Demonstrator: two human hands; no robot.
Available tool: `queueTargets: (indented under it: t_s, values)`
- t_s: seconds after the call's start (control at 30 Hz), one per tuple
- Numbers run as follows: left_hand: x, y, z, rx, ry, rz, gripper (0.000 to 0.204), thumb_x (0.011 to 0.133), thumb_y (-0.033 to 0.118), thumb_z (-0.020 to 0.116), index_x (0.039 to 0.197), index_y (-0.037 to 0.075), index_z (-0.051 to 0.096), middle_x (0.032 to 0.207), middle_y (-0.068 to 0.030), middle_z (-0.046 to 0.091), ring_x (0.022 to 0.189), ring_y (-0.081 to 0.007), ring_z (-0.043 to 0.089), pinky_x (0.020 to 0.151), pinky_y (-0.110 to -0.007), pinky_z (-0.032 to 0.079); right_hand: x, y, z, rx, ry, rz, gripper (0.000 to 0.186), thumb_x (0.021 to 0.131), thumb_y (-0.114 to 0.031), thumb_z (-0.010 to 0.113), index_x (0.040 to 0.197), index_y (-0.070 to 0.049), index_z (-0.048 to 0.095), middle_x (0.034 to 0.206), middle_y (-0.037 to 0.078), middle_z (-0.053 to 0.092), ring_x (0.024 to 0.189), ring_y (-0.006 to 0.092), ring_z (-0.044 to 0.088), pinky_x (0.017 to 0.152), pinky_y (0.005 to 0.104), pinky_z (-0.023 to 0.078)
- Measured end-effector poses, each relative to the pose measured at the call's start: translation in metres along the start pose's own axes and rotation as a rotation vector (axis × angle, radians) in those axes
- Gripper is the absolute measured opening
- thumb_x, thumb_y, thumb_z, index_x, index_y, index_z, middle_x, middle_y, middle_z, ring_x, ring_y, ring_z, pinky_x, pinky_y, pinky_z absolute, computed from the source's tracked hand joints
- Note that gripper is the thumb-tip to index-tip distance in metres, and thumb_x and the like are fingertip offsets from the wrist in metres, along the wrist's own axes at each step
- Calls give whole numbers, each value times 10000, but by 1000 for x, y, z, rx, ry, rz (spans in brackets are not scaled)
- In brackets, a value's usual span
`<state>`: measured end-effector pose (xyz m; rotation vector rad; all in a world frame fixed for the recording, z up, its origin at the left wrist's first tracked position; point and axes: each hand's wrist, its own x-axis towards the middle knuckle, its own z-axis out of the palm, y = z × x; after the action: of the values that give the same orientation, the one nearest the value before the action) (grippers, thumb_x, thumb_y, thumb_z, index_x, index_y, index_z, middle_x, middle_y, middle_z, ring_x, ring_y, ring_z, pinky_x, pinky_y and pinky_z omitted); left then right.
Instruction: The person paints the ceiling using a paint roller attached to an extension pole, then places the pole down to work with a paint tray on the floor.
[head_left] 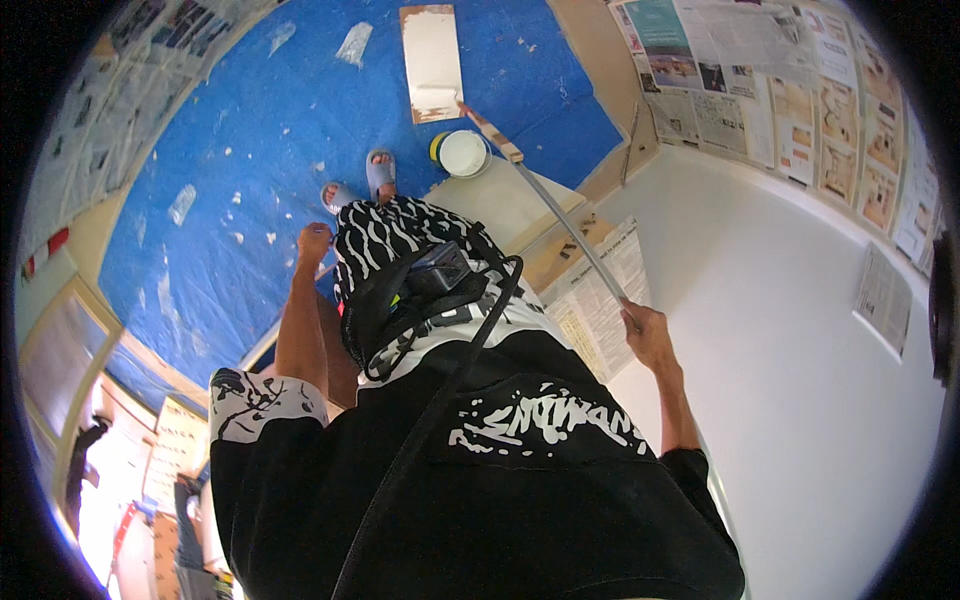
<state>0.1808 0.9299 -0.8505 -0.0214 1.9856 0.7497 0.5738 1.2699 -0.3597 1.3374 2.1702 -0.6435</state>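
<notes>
My right hand (648, 335) is wrapped round a long grey pole (572, 228) that slants forward and left. To its far end a wooden-handled tool, seemingly a paintbrush (487, 132), is fixed; the tip touches the near end of a board (433, 65). White covers most of that board, with brown showing at both ends and along the edges. Just nearer stands a round bucket (464, 154), white on top with a yellow and dark side. Beside my thigh hangs my left hand (314, 242), fingers curled closed, nothing visible in them.
Blue plastic sheeting (250, 130) with white splatters covers the floor under my sandals. Right of the bucket lie a pale panel (510, 200) and newspaper (605, 300). A large white surface (790, 400) fills the right. Newspaper covers the far-right wall (790, 90); a framed opening (70, 350) is at left.
</notes>
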Motion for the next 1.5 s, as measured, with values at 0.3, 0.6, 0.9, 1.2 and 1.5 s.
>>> queueTargets:
  t_s: [0.3, 0.6, 0.9, 1.2, 1.5]
  values:
    - [28, 112, 16, 286, 70, 291, 344, 782, 322, 556, 1006, 117, 717, 1001, -177, 686, 976, -348, 649, 852, -419, 501, -36, -65, -71, -126, -25, -62, 289, 844, -35, 588, 1124, -25, 659, 725, 218, 599, 621, 344, 587, 612, 411, 472]
    - [-75, 111, -80, -83, 307, 239, 307, 782, 286, 591, 979, 80, 707, 975, -200, 680, 924, -378, 655, 838, -434, 517, 69, -163, -110, -442, 11, -672, 286, 849, -87, 593, 1125, -88, 668, 824, 214, 617, 763, 374, 598, 710, 453, 485]
    - [-223, -56, -166, -264, 735, -205, 321, 812, 310, 587, 979, 56, 689, 921, -180, 690, 864, -321, 674, 785, -424, 533, 205, -328, -84, -452, -277, -1127, 261, 853, -188, 561, 1044, -37, 655, 870, 262, 643, 831, 429, 623, 736, 483, 500]
    - [-227, -20, -163, -1136, 904, -229, 327, 880, 275, 599, 1108, 49, 659, 998, -91, 685, 766, -210, 682, 646, -320, 557, 280, -457, -47, -329, -510, -1685, 307, 857, -158, 523, 1115, -49, 647, 869, 240, 654, 832, 415, 633, 725, 469, 507]
    - [-126, 126, -209, -1455, 734, -134, 520, 897, 464, 610, 1142, 8, 559, 1093, -157, 625, 965, -308, 650, 783, -433, 554, 354, -537, -76, -108, -1113, -1584, 333, 797, -120, 583, 1114, -48, 657, 744, 196, 655, 689, 371, 638, 627, 424, 492]
